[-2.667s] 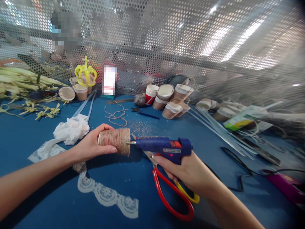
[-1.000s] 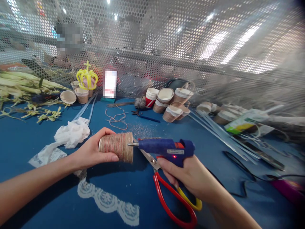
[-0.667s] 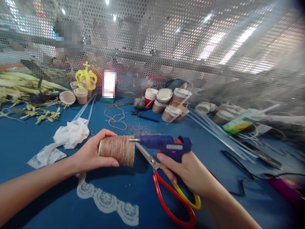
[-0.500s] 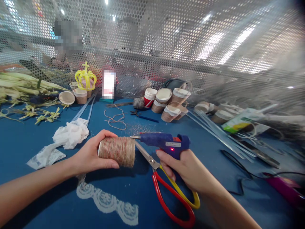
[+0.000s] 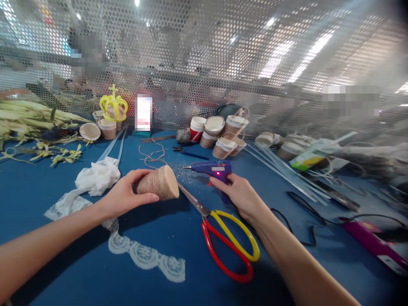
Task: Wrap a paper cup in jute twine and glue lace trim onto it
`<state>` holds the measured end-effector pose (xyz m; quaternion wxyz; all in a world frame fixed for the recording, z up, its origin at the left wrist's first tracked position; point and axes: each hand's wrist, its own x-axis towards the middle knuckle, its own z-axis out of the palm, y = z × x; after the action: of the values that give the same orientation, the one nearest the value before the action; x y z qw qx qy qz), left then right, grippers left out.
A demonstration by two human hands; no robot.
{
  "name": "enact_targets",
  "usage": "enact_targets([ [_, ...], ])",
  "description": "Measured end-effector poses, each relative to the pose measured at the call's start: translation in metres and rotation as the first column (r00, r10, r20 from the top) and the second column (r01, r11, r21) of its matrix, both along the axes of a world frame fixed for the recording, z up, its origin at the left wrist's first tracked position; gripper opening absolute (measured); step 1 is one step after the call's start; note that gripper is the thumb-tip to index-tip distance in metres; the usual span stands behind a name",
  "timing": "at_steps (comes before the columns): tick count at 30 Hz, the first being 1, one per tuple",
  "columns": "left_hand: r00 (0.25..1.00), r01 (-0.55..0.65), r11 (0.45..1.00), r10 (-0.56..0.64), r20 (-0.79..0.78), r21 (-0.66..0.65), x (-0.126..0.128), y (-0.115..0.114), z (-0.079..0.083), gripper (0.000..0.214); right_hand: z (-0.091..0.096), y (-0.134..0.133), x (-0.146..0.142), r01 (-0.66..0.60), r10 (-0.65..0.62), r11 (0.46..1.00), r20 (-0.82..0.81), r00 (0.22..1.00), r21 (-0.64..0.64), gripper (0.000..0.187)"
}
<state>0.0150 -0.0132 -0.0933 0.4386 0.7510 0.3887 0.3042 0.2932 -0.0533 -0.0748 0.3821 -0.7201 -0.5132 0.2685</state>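
Observation:
My left hand (image 5: 129, 193) is closed around a twine-wrapped paper cup (image 5: 154, 185), tipped on its side with its pale flat base facing right. In my right hand (image 5: 240, 191) is a blue hot glue gun (image 5: 212, 167), its red light lit and its metal nozzle pointing left, apart from the cup. Scissors (image 5: 205, 212) with one red and one yellow handle lie on the blue table between my hands. A strip of white lace (image 5: 145, 255) lies in front of the cup, running back under my left forearm toward a crumpled white lace bundle (image 5: 98, 176).
Several twine-wrapped cups (image 5: 225, 146) stand at the back, beside a grey twine ball (image 5: 183, 135) and pliers (image 5: 191, 153). A yellow crown (image 5: 113, 106) and a phone (image 5: 143, 112) are back left. Clear glue sticks (image 5: 287, 174) and a purple power strip (image 5: 372, 244) with cable lie right.
The glue gun has moved back and away from the cup's side. My left hand has turned the cup so its base now shows.

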Motion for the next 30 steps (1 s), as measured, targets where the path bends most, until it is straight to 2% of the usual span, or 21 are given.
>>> enact_targets([
  [6, 0.998, -0.015, 1.0, 0.016, 0.064, -0.026, 0.006, -0.005, -0.006, 0.058, -0.007, 0.013, -0.001, 0.032, -0.03, 0.999, 0.163, 0.986, -0.007, 0.025],
  [10, 0.998, -0.034, 0.998, 0.037, -0.054, 0.06, 0.008, -0.009, -0.01, 0.055, -0.008, 0.019, -0.003, 0.071, -0.054, 0.997, 0.37, 0.927, -0.033, 0.029],
  [14, 0.978, -0.033, 0.991, 0.06, -0.201, 0.133, 0.005, -0.006, -0.007, 0.064, -0.012, 0.019, -0.004, 0.084, -0.034, 0.994, 0.518, 0.855, -0.075, 0.029],
  [16, 0.944, 0.002, 0.988, 0.05, -0.325, 0.157, -0.002, -0.001, 0.005, 0.068, -0.011, 0.017, -0.006, 0.103, -0.034, 0.991, 0.575, 0.817, -0.088, 0.028],
  [18, 0.91, 0.06, 0.983, 0.018, -0.414, 0.174, -0.012, 0.001, 0.025, 0.071, -0.005, 0.012, -0.009, 0.124, -0.05, 0.989, 0.623, 0.78, -0.075, 0.026],
  [20, 0.888, 0.031, 0.959, 0.103, -0.448, 0.281, -0.023, -0.002, 0.051, 0.064, 0.006, 0.001, -0.016, 0.099, -0.041, 0.994, 0.651, 0.758, -0.053, 0.023],
  [22, 0.871, -0.001, 0.913, 0.201, -0.447, 0.408, -0.031, -0.011, 0.074, 0.043, 0.02, -0.015, -0.027, -0.027, 0.068, 0.997, 0.645, 0.761, -0.073, 0.018],
  [23, 0.877, 0.038, 0.901, 0.177, -0.447, 0.432, -0.032, -0.018, 0.082, 0.035, 0.026, -0.025, -0.035, -0.126, 0.168, 0.986, 0.622, 0.765, -0.112, 0.016],
  [24, 0.884, 0.119, 0.9, 0.095, -0.457, 0.419, -0.032, -0.026, 0.086, 0.028, 0.031, -0.035, -0.043, -0.259, 0.307, 0.951, 0.583, 0.752, -0.168, 0.015],
  [25, 0.868, 0.234, 0.904, -0.029, -0.496, 0.357, -0.029, -0.034, 0.086, 0.021, 0.034, -0.046, -0.052, -0.456, 0.51, 0.857, 0.511, 0.692, -0.238, 0.014],
  [26, 0.819, 0.367, 0.886, -0.162, -0.55, 0.284, -0.024, -0.043, 0.083, 0.013, 0.035, -0.055, -0.061, -0.568, 0.633, 0.77, 0.457, 0.625, -0.289, 0.012],
  [27, 0.751, 0.471, 0.855, -0.258, -0.608, 0.218, -0.019, -0.05, 0.076, 0.008, 0.034, -0.064, -0.069, -0.631, 0.71, 0.7, 0.424, 0.562, -0.336, 0.01],
  [28, 0.68, 0.535, 0.83, -0.311, -0.665, 0.16, -0.013, -0.057, 0.066, 0.008, 0.032, -0.071, -0.077, -0.649, 0.742, 0.667, 0.414, 0.528, -0.367, 0.009],
  [30, 0.604, 0.575, 0.806, -0.304, -0.737, 0.139, -0.001, -0.066, 0.043, 0.011, 0.024, -0.079, -0.088, -0.621, 0.743, 0.667, 0.43, 0.513, -0.412, 0.012],
])
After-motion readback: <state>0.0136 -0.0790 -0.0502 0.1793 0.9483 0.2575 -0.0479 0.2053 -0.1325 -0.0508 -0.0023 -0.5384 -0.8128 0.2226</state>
